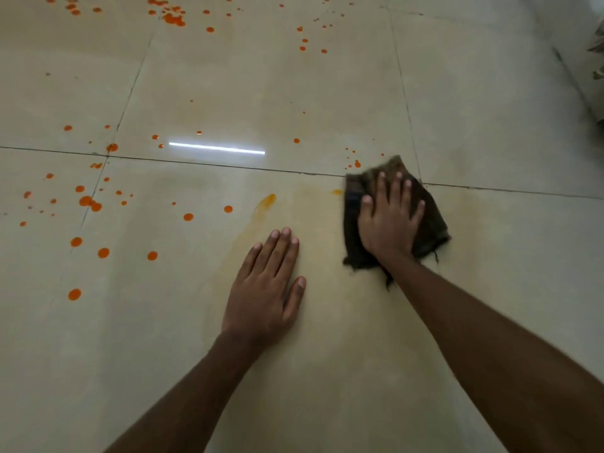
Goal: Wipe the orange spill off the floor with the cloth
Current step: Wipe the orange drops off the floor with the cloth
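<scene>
A dark brown cloth (431,220) lies flat on the beige tiled floor (261,93), right of centre. My right hand (389,220) presses down on it with fingers spread. My left hand (266,286) rests flat on the bare floor beside it, palm down, holding nothing. Orange drops (86,201) dot the tiles to the left, and more orange drops (171,16) lie at the far top. A pale orange smear (266,202) streaks the tile between and ahead of my hands. A few small orange drops (356,163) sit just beyond the cloth's far edge.
Dark grout lines (196,163) cross the floor. A bright strip of reflected light (215,148) shows on the middle tile. At the right edge stands a pale object (598,60), blurred and cut off.
</scene>
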